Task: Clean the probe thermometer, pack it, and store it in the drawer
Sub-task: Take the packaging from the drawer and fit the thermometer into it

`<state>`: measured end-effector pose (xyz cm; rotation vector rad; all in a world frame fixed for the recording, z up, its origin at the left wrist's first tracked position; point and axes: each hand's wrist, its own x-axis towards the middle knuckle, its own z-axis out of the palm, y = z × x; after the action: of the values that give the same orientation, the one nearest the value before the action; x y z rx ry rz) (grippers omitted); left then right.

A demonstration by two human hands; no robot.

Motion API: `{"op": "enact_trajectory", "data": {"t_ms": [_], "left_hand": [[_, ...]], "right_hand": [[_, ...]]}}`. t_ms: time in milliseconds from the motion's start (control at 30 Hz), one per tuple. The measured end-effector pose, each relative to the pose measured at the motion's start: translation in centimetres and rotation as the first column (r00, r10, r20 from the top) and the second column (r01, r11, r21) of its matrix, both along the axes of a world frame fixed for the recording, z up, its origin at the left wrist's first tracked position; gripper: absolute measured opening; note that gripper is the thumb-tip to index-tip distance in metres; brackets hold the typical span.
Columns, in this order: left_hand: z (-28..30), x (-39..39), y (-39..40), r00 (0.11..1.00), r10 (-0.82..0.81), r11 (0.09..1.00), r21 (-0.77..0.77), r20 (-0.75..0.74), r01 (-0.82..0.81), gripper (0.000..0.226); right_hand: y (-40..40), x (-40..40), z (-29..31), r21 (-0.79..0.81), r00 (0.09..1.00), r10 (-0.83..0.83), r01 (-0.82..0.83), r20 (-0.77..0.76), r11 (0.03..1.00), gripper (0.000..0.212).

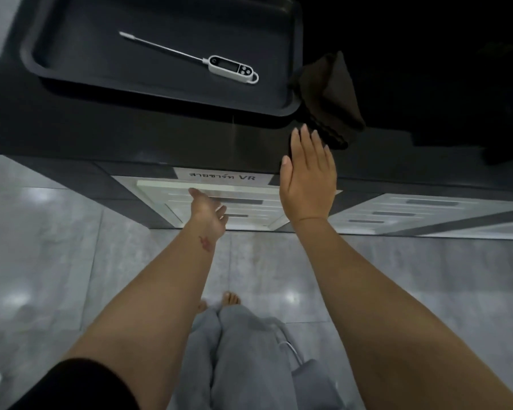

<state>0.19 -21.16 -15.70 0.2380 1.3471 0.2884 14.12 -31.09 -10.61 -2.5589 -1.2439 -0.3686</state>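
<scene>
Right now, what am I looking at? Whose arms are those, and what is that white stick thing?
The picture comes from a camera worn on a person's head, looking down, so those are the person's own arms. The left hand reaches toward a white drawer under the dark counter. The right hand is open and flat, near a dark cloth. Neither hand holds anything. The white stick is a probe thermometer for checking heat. It lies on a black tray on the counter.
</scene>
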Motion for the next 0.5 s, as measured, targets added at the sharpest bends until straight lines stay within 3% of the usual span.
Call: {"op": "enact_trajectory", "data": {"t_ms": [233, 500], "left_hand": [[-3.0, 1.1, 0.9, 0.969, 0.243, 0.968, -0.075, 0.041, -0.24, 0.08], [-3.9, -0.1, 0.1, 0.96, 0.267, 0.961, -0.099, 0.086, -0.258, 0.082]], "right_hand": [[0.3, 0.3, -1.0, 0.132, 0.994, -0.009, -0.005, 0.105, 0.991, 0.05], [0.4, 0.4, -1.3, 0.111, 0.996, -0.016, 0.006, 0.089, 0.994, 0.049]]}}
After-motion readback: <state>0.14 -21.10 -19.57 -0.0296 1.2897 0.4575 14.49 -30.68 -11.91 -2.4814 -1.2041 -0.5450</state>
